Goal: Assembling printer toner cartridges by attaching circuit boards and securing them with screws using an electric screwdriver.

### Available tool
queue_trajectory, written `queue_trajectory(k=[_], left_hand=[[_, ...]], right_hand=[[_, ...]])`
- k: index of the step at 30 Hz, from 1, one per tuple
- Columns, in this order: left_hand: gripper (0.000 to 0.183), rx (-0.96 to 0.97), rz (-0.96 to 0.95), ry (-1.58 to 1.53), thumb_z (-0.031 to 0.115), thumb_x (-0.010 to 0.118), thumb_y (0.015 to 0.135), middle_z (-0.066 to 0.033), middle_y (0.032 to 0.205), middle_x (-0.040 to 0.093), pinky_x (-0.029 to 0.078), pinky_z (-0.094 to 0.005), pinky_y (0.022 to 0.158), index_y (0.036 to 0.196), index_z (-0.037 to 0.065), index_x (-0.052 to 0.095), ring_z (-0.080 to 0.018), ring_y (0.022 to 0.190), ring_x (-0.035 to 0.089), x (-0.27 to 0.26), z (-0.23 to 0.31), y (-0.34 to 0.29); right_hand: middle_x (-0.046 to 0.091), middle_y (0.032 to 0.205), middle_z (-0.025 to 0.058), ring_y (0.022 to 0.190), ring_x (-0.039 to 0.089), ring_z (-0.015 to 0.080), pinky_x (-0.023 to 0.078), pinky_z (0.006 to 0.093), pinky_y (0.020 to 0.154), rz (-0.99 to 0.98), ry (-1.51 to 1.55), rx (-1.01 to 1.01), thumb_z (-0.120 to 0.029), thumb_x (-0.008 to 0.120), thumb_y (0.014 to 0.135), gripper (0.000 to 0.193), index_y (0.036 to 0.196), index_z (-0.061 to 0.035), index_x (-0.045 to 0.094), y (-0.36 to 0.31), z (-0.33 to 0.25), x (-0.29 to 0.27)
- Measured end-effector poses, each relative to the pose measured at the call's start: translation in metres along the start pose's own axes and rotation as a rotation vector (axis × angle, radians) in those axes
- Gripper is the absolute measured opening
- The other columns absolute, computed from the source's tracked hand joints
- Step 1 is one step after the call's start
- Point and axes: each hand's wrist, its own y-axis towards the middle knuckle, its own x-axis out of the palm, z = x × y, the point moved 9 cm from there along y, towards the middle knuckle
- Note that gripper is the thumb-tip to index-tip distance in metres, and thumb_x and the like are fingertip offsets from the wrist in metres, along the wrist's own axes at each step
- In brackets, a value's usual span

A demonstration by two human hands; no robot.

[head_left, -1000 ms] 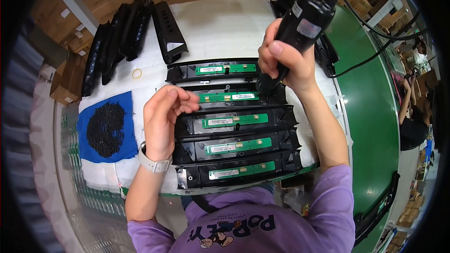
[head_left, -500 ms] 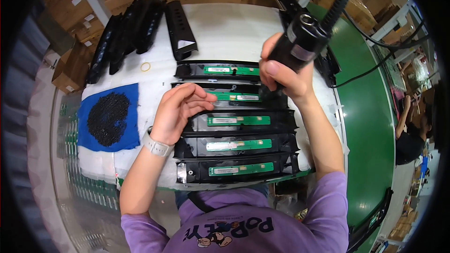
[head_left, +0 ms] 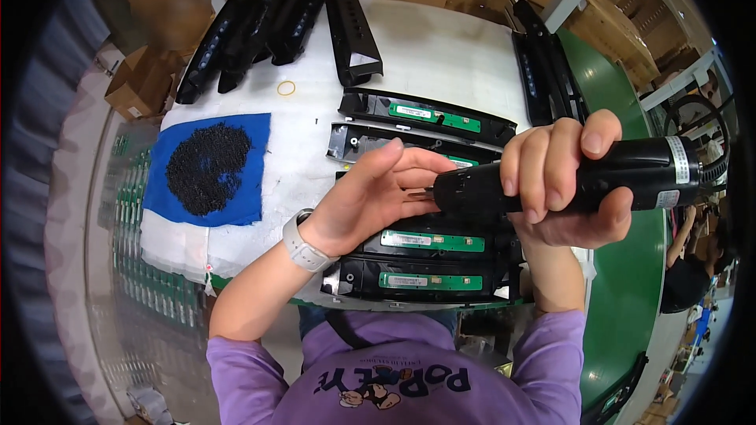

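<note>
One black cylindrical power screwdriver point(head_left: 642, 169) lies gripped in the right hand point(head_left: 563, 173), above long black plastic panels point(head_left: 362, 277); the left hand point(head_left: 370, 201) curves loosely at its tip, any pinch unclear. Keeping both steady should help alignment.

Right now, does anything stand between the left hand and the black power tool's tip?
Nothing visible: the left hand is beside the tip of the black power tool, which the right hand grips. Contact is unclear.
</note>
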Motion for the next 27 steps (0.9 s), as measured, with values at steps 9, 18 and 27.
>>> queue_trajectory(k=[9,18,27], left_hand=[[0.038,0.035,0.083,0.259,0.031,0.048,0.094,-0.0135,0.102,0.063,0.049,-0.0281,0.082,0.112,-0.002,0.054,-0.0183,0.085,0.065,-0.008,0.002,-0.004],[0.016,0.080,0.122,0.553,0.008,0.059,0.088,-0.0091,0.080,0.067,0.052,-0.0226,0.067,0.093,-0.005,0.065,-0.0127,0.072,0.065,-0.017,0.005,-0.002],[0.016,0.178,0.069,0.844,0.008,0.064,0.084,-0.0072,0.079,0.068,0.050,-0.0205,0.066,0.095,-0.003,0.068,-0.0097,0.070,0.063,-0.010,0.013,0.000]], right_hand=[[0.048,0.063,-0.0019,0.045,0.047,0.0085,0.042,0.0264,0.053,0.043,-0.061,-0.016,-0.039,0.056,0.086,0.037,0.104,-0.0080,0.046,-0.001,-0.003,-0.004],[0.049,0.065,-0.0022,0.046,0.045,0.0078,0.040,0.0268,0.056,0.048,-0.045,-0.036,-0.037,0.056,0.085,0.036,0.104,-0.0071,0.047,0.003,-0.020,-0.010],[0.047,0.068,-0.0005,0.050,0.047,0.0113,0.042,0.0314,0.060,-0.023,0.055,0.002,-0.044,0.046,0.089,0.045,0.114,-0.0066,0.043,0.002,-0.021,-0.012]])
